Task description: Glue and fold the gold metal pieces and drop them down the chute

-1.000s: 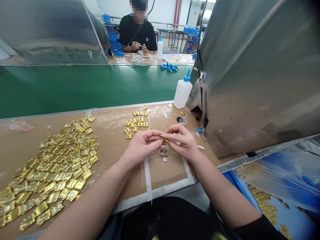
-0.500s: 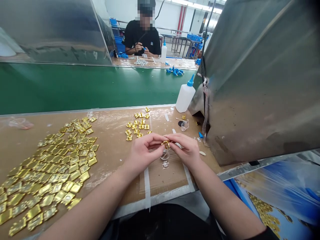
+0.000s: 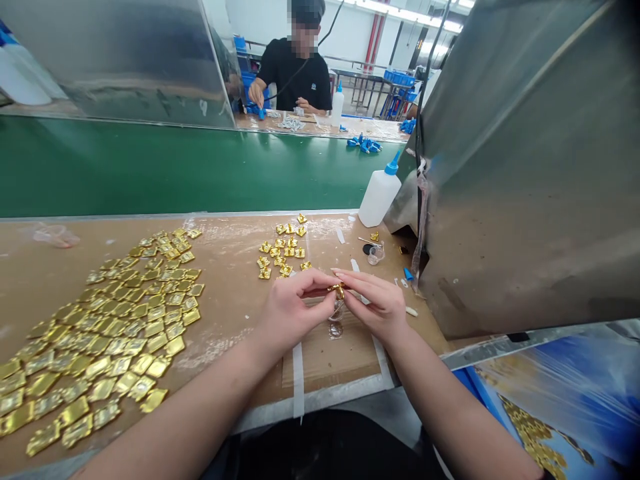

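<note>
Between the fingertips of both hands is a small shiny gold piece (image 3: pixel 339 291) with a curved, ring-like part. My left hand (image 3: pixel 295 303) pinches it from the left, and my right hand (image 3: pixel 377 303) grips it from the right. Just beneath the fingers lies a small clear round item (image 3: pixel 335 330) on the brown table covering. Beyond my left hand sits a group of small gold pieces (image 3: pixel 289 252). Many flat gold plates (image 3: pixel 120 310) are spread over the left part of the table (image 3: pixel 220 380).
A white bottle with a blue tip (image 3: pixel 380 197) stands beyond my right hand, near a metal panel (image 3: pixel 520 180). A clear cup (image 3: pixel 375 253) and black disc lie nearby. Across the green surface (image 3: pixel 175 170), a person (image 3: pixel 300 73) handles blue parts.
The gold piece has turned slightly between my fingers. The whole view has shifted a little, with things sitting farther right. The person opposite has lowered one hand to the blue parts.
</note>
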Motion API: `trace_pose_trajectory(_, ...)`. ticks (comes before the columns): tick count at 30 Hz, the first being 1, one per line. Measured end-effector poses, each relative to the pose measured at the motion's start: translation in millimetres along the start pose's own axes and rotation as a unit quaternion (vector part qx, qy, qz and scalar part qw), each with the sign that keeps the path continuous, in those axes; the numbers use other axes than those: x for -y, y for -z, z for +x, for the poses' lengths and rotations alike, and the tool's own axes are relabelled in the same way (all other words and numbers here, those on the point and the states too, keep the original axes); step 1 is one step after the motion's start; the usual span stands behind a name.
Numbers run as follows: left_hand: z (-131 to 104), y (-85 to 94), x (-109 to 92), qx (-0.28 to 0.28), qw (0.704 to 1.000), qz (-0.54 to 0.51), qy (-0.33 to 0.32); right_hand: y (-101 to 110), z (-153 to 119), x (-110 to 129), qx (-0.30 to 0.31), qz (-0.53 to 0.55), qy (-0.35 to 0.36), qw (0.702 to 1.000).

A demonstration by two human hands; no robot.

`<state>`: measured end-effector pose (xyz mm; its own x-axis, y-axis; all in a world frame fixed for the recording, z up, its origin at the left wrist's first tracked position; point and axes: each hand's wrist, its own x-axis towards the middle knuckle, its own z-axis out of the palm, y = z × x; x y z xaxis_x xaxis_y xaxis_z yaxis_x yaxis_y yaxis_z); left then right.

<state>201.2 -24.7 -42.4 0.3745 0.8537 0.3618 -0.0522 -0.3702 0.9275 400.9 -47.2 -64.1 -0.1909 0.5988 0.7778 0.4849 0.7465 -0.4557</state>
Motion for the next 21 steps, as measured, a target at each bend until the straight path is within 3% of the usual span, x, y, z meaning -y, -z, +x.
trace_pose_trajectory(6, -2, -1.2, -1, -0.018, 1.0, 0.005, 0.007, -2, -2, 1, 0.003, 0.001, 0.0, 1.0)
trace_pose_trajectory(10, 3, -0.1, -2, -0.009, 0.99, -0.093, 0.102, -1, 1, 4, 0.015, 0.019, -0.026, 0.999)
trace_pose_trajectory(14, 11, 4.5, -3, 0.029, 0.932, -0.274, 0.236, -2, 7, 9, 0.028, 0.07, -0.064, 0.995)
trace_pose_trajectory(17, 14, 8.0, -6, 0.036, 0.879, -0.35, 0.321, -4, 8, 12, 0.041, 0.075, -0.053, 0.995)
trace_pose_trajectory(21, 13, 10.3, -8, 0.058, 0.845, -0.388, 0.364, -5, 7, 10, 0.04, 0.069, -0.028, 0.996)
